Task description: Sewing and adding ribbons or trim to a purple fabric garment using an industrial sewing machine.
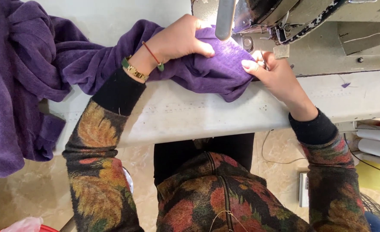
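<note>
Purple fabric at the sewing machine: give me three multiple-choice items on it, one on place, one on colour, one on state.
1. Where does the left hand rest?
A. on the purple fabric
B. on the thread spools
C. on the floor

2. What colour is the table under the fabric?
A. red
B. white
C. black

3. How does the fabric lie?
A. folded in a neat stack
B. rolled on a tube
C. bunched, with a part hanging off the table's left edge

Answers: 1 A, the palm presses flat on the cloth beside the sewing machine. 2 B, a pale white top shows below the cloth. 3 C, folds pile up at the left and drape over the edge. The right hand touches the cloth's right edge.
</note>
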